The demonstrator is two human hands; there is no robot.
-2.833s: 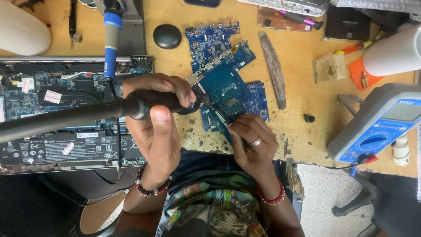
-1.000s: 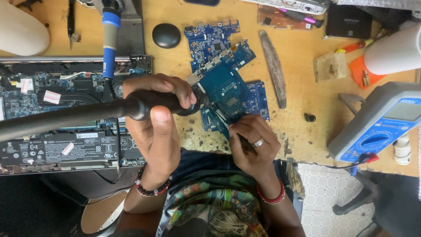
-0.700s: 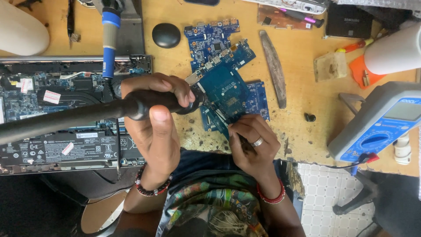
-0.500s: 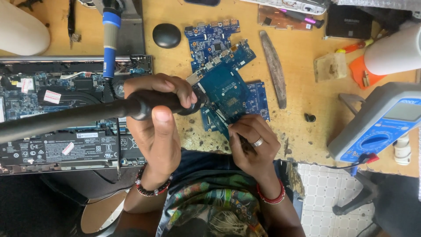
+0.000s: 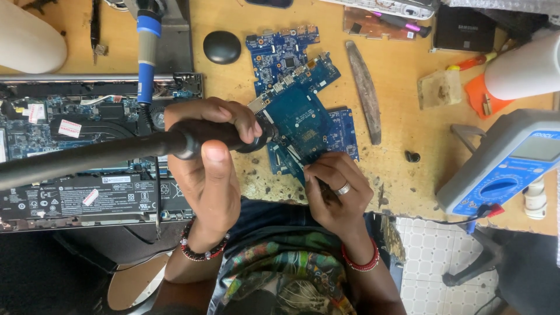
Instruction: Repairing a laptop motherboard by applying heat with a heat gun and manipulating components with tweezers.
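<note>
My left hand (image 5: pixel 211 160) is wrapped around a thick black hot-air tool handle (image 5: pixel 198 139) whose hose runs off to the left. Its nozzle touches the left edge of a blue circuit board (image 5: pixel 300 119) lying on top of other blue boards. My right hand (image 5: pixel 336 189), with a ring on one finger, is closed on the near corner of that board; a thin dark tool may be between its fingers, but I cannot tell.
An opened laptop (image 5: pixel 76 146) with exposed battery lies at left. A blue soldering iron (image 5: pixel 147 49), a black round cap (image 5: pixel 221 46), a flat wooden stick (image 5: pixel 364 90), a blue multimeter (image 5: pixel 507 166) and a white cylinder (image 5: pixel 525 67) stand about the scarred wooden table (image 5: pixel 402 175).
</note>
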